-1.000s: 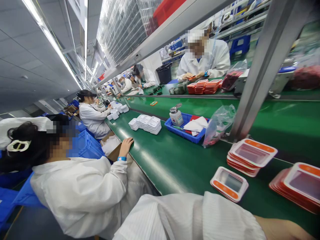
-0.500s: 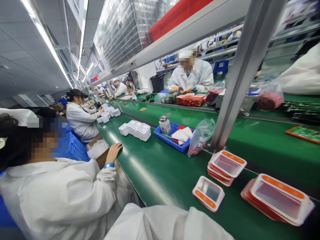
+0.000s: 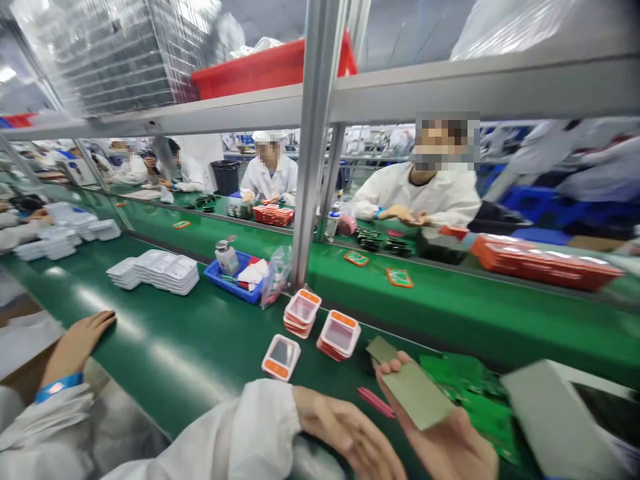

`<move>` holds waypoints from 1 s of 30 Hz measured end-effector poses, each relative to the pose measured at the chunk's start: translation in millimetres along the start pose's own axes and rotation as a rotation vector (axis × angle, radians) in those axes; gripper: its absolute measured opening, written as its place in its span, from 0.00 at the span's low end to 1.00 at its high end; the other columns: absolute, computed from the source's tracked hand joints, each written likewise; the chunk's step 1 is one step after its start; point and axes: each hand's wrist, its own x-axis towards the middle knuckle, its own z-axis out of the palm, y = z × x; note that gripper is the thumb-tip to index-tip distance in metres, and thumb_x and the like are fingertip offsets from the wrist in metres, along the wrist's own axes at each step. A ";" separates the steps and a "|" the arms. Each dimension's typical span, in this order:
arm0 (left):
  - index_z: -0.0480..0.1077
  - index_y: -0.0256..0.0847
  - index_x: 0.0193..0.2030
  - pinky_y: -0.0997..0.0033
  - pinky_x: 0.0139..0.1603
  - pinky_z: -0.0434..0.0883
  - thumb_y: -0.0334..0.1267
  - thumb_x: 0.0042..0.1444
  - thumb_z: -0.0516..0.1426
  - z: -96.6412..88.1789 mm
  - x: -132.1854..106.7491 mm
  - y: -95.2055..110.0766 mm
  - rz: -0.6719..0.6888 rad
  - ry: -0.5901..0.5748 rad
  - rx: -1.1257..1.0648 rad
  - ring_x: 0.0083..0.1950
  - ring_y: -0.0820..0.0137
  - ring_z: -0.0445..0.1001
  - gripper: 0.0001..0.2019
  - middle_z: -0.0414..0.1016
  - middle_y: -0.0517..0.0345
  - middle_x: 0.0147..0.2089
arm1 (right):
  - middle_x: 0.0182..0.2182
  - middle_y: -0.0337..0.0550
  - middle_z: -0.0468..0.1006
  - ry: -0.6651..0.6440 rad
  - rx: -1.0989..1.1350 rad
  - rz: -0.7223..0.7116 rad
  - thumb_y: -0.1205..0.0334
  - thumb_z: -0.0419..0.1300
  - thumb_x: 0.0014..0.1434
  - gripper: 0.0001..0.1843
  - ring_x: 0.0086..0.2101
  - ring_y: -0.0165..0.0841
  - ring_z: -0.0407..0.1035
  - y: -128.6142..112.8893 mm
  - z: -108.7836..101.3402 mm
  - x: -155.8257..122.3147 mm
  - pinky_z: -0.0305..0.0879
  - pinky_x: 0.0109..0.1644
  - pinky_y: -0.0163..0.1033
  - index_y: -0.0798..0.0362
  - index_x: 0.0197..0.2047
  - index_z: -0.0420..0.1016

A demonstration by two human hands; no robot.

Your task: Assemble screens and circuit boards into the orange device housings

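My left hand (image 3: 347, 430) comes out of a white sleeve, palm down, its fingers stretched and a little blurred, with nothing seen in it. In my right hand (image 3: 463, 437) lies a flat greenish-grey rectangular panel (image 3: 419, 395), tilted, with fingertips curled over its far edge. A similar flat piece (image 3: 383, 349) shows just behind those fingertips. On the green table, a pink strip-like object (image 3: 376, 402) lies between the hands. Beyond my left hand are a single white-and-orange framed cover (image 3: 281, 358) and two stacks of such covers, a left stack (image 3: 302, 312) and a right stack (image 3: 339, 335).
Green circuit boards (image 3: 480, 393) lie right of my right hand, beside a white box-like device (image 3: 560, 413). A blue tray (image 3: 233, 288) with a bottle and white trays (image 3: 155, 270) stand left. A metal post (image 3: 310, 167) rises ahead. A co-worker's hand (image 3: 75, 343) rests at left.
The view has swung to the right and down. Both my hands and the panel in my right hand are now visible; before, only my white sleeve showed.
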 end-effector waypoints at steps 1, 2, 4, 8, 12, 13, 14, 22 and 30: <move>0.73 0.39 0.42 0.56 0.50 0.71 0.45 0.29 0.66 10.0 -9.2 18.9 -0.060 -0.061 0.109 0.40 0.59 0.76 0.28 0.74 0.49 0.37 | 0.53 0.62 0.73 -0.017 0.018 0.026 0.46 0.73 0.34 0.42 0.56 0.56 0.64 -3.8 5.5 2.1 0.48 0.64 0.67 0.55 0.53 0.73; 0.72 0.39 0.42 0.57 0.51 0.71 0.41 0.31 0.67 19.4 -17.9 36.3 -0.126 -0.124 0.233 0.41 0.59 0.77 0.27 0.75 0.51 0.37 | 0.53 0.61 0.74 -0.038 0.033 0.049 0.46 0.73 0.33 0.41 0.56 0.56 0.64 -5.9 11.2 3.8 0.48 0.64 0.67 0.55 0.50 0.75; 0.71 0.39 0.46 0.57 0.53 0.71 0.39 0.36 0.68 35.1 -31.3 65.7 -0.129 -0.027 0.489 0.44 0.59 0.76 0.27 0.75 0.53 0.38 | 0.52 0.59 0.75 -0.076 0.054 0.071 0.47 0.74 0.33 0.36 0.56 0.55 0.64 -6.6 21.4 6.0 0.46 0.66 0.64 0.56 0.46 0.77; 0.73 0.37 0.43 0.64 0.49 0.72 0.38 0.46 0.62 49.2 -40.9 108.5 0.017 0.650 1.107 0.42 0.66 0.74 0.16 0.76 0.54 0.40 | 0.48 0.55 0.78 -0.044 0.121 0.066 0.52 0.72 0.38 0.27 0.54 0.48 0.67 -5.0 32.0 9.9 0.48 0.68 0.55 0.57 0.41 0.79; 0.70 0.38 0.44 0.59 0.56 0.64 0.31 0.51 0.54 50.1 -51.8 132.1 -0.178 1.159 1.726 0.52 0.60 0.69 0.13 0.74 0.50 0.47 | 0.45 0.52 0.80 -0.018 0.189 0.041 0.54 0.66 0.49 0.17 0.54 0.43 0.68 -8.2 30.2 14.8 0.52 0.67 0.53 0.57 0.38 0.78; 0.70 0.38 0.43 0.57 0.55 0.63 0.32 0.51 0.54 51.2 -57.8 132.3 -0.234 1.216 1.747 0.51 0.59 0.69 0.12 0.73 0.49 0.45 | 0.44 0.52 0.79 -0.022 0.191 0.032 0.55 0.64 0.51 0.15 0.55 0.42 0.67 -9.1 29.0 15.5 0.52 0.67 0.53 0.57 0.38 0.77; 0.70 0.37 0.41 0.57 0.53 0.64 0.33 0.51 0.54 53.2 -64.8 129.5 -0.275 1.249 1.729 0.50 0.58 0.69 0.10 0.73 0.49 0.43 | 0.44 0.53 0.79 -0.028 0.191 0.024 0.55 0.62 0.54 0.15 0.55 0.42 0.67 -9.9 28.0 16.0 0.52 0.67 0.53 0.58 0.39 0.77; 0.67 0.44 0.45 0.53 0.59 0.57 0.36 0.34 0.67 56.6 -102.7 72.9 -0.501 1.132 1.556 0.61 0.54 0.62 0.27 0.68 0.53 0.57 | 0.45 0.53 0.79 -0.089 0.193 0.059 0.54 0.59 0.58 0.16 0.56 0.40 0.67 -9.8 27.7 10.7 0.51 0.68 0.51 0.58 0.42 0.76; 0.65 0.45 0.42 0.47 0.61 0.53 0.35 0.38 0.66 29.4 -106.8 59.8 -0.542 1.064 1.461 0.55 0.59 0.68 0.22 0.72 0.58 0.49 | 0.48 0.54 0.78 -0.005 0.216 0.115 0.60 0.55 0.59 0.16 0.56 0.40 0.67 -7.5 25.6 10.1 0.54 0.67 0.51 0.58 0.47 0.75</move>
